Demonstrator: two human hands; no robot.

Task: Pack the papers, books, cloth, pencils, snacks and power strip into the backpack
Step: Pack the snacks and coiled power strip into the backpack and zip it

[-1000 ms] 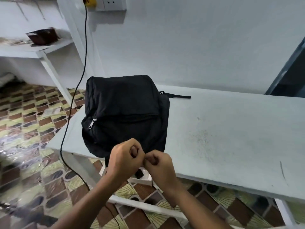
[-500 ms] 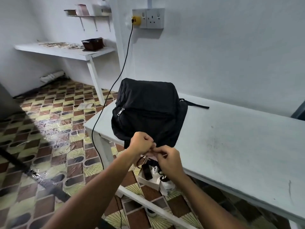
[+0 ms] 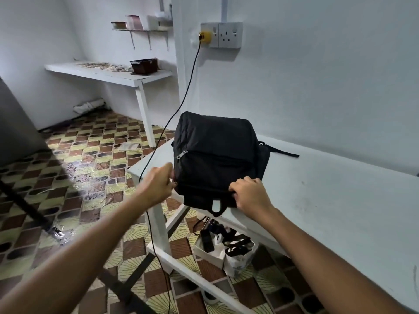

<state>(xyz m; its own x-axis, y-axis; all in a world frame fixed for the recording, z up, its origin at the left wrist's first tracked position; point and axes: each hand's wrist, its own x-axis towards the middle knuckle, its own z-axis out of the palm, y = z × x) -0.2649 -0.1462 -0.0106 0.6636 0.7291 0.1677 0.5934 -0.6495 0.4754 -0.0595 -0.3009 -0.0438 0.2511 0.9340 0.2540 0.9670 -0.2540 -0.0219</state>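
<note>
A black backpack [image 3: 215,155] lies on the left end of the white table [image 3: 328,200], its top handle loop hanging over the near edge and its zips looking closed. My left hand [image 3: 158,184] pinches the backpack's near left edge with curled fingers. My right hand [image 3: 249,193] grips the near right edge beside the handle loop. None of the papers, books, cloth, pencils, snacks or power strip show on the table.
A black cable [image 3: 181,103] runs from a yellow plug in the wall socket [image 3: 222,35] down past the table's left corner to the floor. A box and a bag of dark items [image 3: 226,245] sit under the table. A second white table [image 3: 108,73] stands at the far wall.
My hands were together at the backpack's near middle; now they have spread apart, left to the left edge and right to the right edge. The camera has lifted and pulled back.
</note>
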